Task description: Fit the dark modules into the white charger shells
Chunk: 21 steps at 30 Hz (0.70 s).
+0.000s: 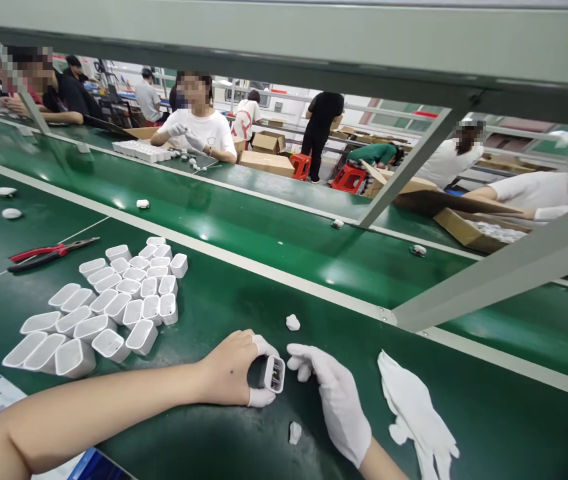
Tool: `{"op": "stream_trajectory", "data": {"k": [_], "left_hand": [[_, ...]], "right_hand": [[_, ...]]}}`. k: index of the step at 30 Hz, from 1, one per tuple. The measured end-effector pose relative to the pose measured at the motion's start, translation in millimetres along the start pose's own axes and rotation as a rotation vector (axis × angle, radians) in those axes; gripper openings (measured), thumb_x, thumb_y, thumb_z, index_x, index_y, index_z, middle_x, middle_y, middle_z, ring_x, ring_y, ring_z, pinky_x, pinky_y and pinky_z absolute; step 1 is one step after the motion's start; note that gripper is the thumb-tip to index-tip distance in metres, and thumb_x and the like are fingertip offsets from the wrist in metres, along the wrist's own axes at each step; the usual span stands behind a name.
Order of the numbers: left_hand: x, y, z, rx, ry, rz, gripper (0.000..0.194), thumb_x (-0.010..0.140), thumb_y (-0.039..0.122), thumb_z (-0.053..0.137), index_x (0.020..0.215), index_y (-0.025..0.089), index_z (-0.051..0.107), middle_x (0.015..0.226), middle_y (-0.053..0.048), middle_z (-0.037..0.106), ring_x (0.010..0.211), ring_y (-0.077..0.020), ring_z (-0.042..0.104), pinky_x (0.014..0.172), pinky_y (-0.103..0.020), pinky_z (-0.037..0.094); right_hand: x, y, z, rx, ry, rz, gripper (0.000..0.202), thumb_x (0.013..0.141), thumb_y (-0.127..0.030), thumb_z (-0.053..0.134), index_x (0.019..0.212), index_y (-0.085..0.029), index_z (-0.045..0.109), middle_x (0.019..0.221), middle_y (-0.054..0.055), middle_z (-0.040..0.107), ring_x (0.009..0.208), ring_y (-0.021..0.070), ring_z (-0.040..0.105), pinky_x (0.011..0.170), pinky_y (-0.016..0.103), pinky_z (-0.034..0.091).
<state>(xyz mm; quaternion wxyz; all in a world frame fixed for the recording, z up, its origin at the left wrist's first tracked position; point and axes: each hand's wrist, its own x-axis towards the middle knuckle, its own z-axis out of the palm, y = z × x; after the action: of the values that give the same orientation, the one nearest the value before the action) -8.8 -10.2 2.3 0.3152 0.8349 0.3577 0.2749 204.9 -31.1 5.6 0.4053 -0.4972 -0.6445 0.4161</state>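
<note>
Bare left forearm [104, 410] comes in from the lower left, ending in the left hand [229, 370], whose thumb and finger, both in white fingertip covers, pinch a small white box [275, 375] between them. The box is tipped so that its open end faces right; dark and shiny bits show inside, too small to make out.

Just right of the grip, the right hand [337, 397] wears a white glove, its fingers slightly bent toward the box but apart from it. It seems to hold nothing, though the palm side is partly hidden.

Two small white lumps lie near the grip, one [293, 323] just beyond it and one [295, 433] on the near side, both on the green table [204, 440]. Farther right of the grip, past the gloved hand, lies a loose white glove [414, 403].

Left of the grip and beyond the forearm, many white cups [117, 307] are crowded together, open ends up. Past them, farther left, rest pliers [57, 253] with red and black handles.

Well beyond the grip, across a pale rail [264, 269] and a green belt [244, 233], sits a co-worker [207, 130] in white gloves.
</note>
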Motion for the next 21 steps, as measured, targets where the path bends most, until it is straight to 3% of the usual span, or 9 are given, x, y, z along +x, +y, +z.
{"op": "stream_trajectory", "data": {"k": [2,5,7,9,12,16,21], "left_hand": [[0,3,-2.5,0.003,-0.01,0.001,0.04,0.067,0.028,0.074,0.104,0.022,0.061,0.092,0.0,0.068,0.085,-0.0197,0.057,0.081,-0.031,0.041],[-1,4,-5.0,0.001,-0.029,-0.008,0.036,0.069,0.028,0.073,0.102,0.022,0.061,0.094,0.0,0.067,0.086,-0.0201,0.057,0.081,-0.032,0.041],[-2,4,-5.3,-0.009,-0.037,-0.014,0.034,0.069,0.026,0.073,0.101,0.022,0.061,0.094,0.0,0.067,0.086,-0.0204,0.057,0.081,-0.032,0.041],[-3,3,-5.0,-0.016,-0.036,-0.018,0.035,0.069,0.026,0.073,0.102,0.022,0.061,0.095,0.0,0.067,0.086,-0.0208,0.057,0.081,-0.032,0.041],[-3,4,-5.2,-0.019,-0.034,-0.017,0.032,0.069,0.027,0.072,0.099,0.022,0.062,0.095,0.0,0.068,0.086,-0.0209,0.057,0.082,-0.032,0.041],[-2,5,-6.3,-0.024,-0.032,-0.021,0.032,0.069,0.028,0.073,0.099,0.023,0.063,0.094,0.0,0.068,0.085,-0.0204,0.057,0.081,-0.032,0.041],[-3,3,-3.5,-0.015,-0.021,-0.021,0.035,0.069,0.029,0.074,0.101,0.022,0.062,0.096,-0.001,0.067,0.087,-0.0207,0.058,0.082,-0.032,0.042]], "right_hand": [[-13,2,-7,-0.051,-0.037,0.015,0.026,0.094,-0.034,0.047,0.1,-0.021,0.07,0.08,0.004,0.065,0.069,0.0172,0.06,0.066,0.03,0.052],[-39,-1,-11,-0.324,-0.167,-0.154,0.018,0.084,-0.024,0.059,0.098,-0.024,0.07,0.094,0.006,0.066,0.083,0.0209,0.064,0.074,0.034,0.055],[-53,-4,-9,-0.462,-0.169,-0.269,0.022,0.08,-0.019,0.06,0.099,-0.025,0.069,0.096,0.006,0.065,0.087,0.0215,0.065,0.077,0.036,0.056],[-56,-4,-7,-0.491,-0.137,-0.287,0.017,0.084,-0.018,0.058,0.096,-0.025,0.069,0.093,0.005,0.066,0.084,0.0195,0.066,0.074,0.032,0.058],[-38,4,-6,-0.488,0.018,-0.206,0.015,0.091,-0.028,0.055,0.093,-0.023,0.07,0.089,0.005,0.067,0.071,0.016,0.065,0.063,0.026,0.057],[10,17,-6,-0.578,0.256,-0.111,0.027,0.094,-0.039,0.054,0.093,-0.019,0.072,0.071,0.002,0.066,0.052,0.0139,0.058,0.047,0.025,0.05],[51,24,-2,-0.64,0.269,-0.187,0.032,0.096,-0.04,0.051,0.084,-0.02,0.073,0.087,0.005,0.072,0.078,0.019,0.066,0.071,0.031,0.055]]}}
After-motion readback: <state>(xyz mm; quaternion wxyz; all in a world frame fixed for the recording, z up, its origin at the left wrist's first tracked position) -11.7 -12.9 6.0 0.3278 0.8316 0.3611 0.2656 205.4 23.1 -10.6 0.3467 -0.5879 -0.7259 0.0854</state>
